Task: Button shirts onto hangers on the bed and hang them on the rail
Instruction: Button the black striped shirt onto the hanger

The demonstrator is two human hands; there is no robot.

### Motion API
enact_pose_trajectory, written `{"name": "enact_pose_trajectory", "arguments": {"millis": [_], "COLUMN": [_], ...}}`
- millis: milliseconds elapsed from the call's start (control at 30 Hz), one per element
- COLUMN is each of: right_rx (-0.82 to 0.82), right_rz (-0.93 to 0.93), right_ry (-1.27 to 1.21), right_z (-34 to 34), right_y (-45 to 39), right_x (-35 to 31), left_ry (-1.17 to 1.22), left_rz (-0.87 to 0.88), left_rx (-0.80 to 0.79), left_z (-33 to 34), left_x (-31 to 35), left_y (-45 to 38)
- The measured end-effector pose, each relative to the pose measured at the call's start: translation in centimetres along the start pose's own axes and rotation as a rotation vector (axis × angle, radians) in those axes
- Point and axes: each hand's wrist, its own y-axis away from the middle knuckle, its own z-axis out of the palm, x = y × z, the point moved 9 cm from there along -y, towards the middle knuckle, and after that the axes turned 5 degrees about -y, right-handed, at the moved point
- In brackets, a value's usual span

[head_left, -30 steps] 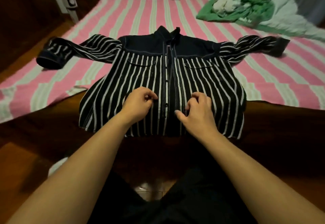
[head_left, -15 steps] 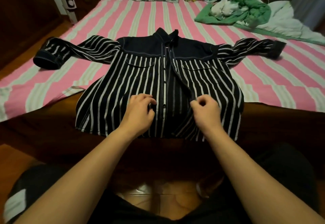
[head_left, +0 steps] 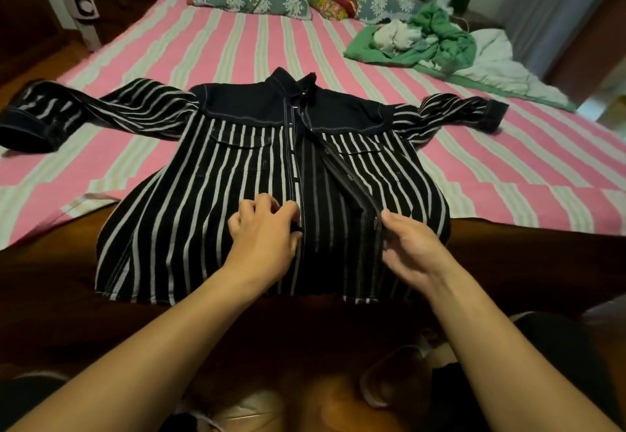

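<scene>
- The black shirt with white stripes and a plain dark yoke [head_left: 210, 201] is lying front-up across the near edge of the pink and pale green striped bedsheet [head_left: 189, 45], sleeves spread out to both sides, hem hanging over the dark bed edge towards the person.
- The left hand [head_left: 262, 238] is pinching the left front edge at mid-chest, fingers curled in tight on the cloth.
- The right hand [head_left: 408, 248] is gripping the right placket and lifting it off, so the front is gaping open from the collar down.
- Looks like thick, floppy cotton to me, light but with no stiffness, so it's probably going to sag wherever it isn't held. The stitched plackets seem like the best place to hold.
- Can't tell if a hanger is inside.
- Loads of open sheet behind the collar; the crumpled green and white clothes pile [head_left: 426, 38] is sitting well apart at far right.
</scene>
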Motion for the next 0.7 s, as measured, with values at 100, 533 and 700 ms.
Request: {"name": "enact_pose_trajectory", "arguments": {"millis": [100,533,700], "right_rx": [-0.069,-0.238,-0.189], "right_rz": [0.058,0.212,0.233], "right_ry": [0.071,0.544,0.427], "right_z": [0.7,5.7,6.0], "right_y": [0.2,-0.4,-0.1], "right_x": [-0.1,1.3,1.9], "left_ry": [-0.016,0.219,0.431], "left_rz": [0.045,-0.17,-0.299], "left_rx": [-0.026,-0.105,-0.148], "left_z": [-0.1,0.0,-0.4], "left_x": [0.1,-0.5,-1.1], "left_y": [-1.0,-1.0,-1.1]}}
